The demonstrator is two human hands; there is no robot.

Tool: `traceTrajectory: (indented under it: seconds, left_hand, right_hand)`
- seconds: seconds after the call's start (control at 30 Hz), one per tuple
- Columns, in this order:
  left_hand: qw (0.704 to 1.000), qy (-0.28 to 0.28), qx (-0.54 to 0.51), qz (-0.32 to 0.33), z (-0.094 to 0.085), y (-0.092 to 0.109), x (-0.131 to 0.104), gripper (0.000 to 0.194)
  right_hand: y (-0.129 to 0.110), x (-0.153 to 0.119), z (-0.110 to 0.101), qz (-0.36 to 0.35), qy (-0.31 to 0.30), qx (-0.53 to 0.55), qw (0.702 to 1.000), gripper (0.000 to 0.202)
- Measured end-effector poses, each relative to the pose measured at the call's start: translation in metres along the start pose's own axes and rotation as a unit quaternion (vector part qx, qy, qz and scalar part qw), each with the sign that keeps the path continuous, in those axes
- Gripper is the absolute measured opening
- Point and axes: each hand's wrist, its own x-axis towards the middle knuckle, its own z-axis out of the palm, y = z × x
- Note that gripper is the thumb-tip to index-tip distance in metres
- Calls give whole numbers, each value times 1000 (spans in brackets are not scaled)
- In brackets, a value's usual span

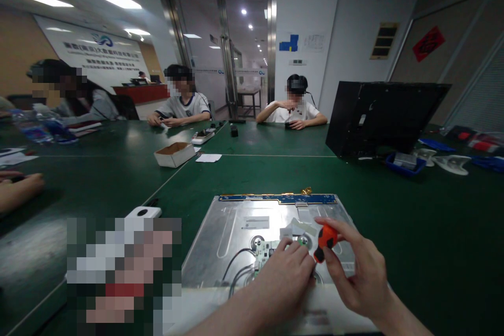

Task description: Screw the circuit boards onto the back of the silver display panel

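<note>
My right hand (364, 270) is closed round the handle of an orange and black screwdriver (327, 236), thumb on one side and fingers on the other. The screwdriver points down toward my left hand (281, 275), and its tip is hidden there. My left hand lies over a small green circuit board (262, 253), its fingers curled down and their tips out of sight. Under both hands is a flat silver metal display panel (228, 220) with a blue circuit strip (271, 199) along its far edge. Dark cables (236, 260) run from the board's left side.
A white open box (175, 156) stands ahead to the left. At the right are a black monitor casing (378, 115) and a blue tray (405, 164). A white device (144, 212) lies left of the panel. Other people sit around the green table (255, 173); one's hand (21, 189) rests at the left.
</note>
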Motion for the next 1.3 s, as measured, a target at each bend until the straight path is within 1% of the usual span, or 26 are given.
traceTrajectory:
  seconds: [0.1, 0.3, 0.53, 0.83, 1.03, 1.3]
  left_hand:
    - [1000, 0, 10, -1, 3, 0, 1, 20]
    - [999, 17, 29, 4, 6, -1, 2, 20]
    - [1000, 13, 2, 7, 3, -2, 1, 15]
    - [999, -2, 36, 0, 3, 3, 1, 18]
    - [999, -6, 46, 2, 9, -1, 3, 19]
    - [999, 9, 45, 7, 8, 0, 2, 19]
  right_hand:
    - [-1, 1, 0, -3, 3, -5, 1000, 41]
    - [-2, 4, 3, 10, 39, -4, 999, 37]
    - [-1, 3, 2, -1, 17, 18, 1000, 44]
    - [0, 3, 6, 0, 36, 3, 999, 38]
    - [0, 1, 5, -12, 44, -9, 999, 37]
    - [0, 6, 4, 4, 15, -1, 1000, 40]
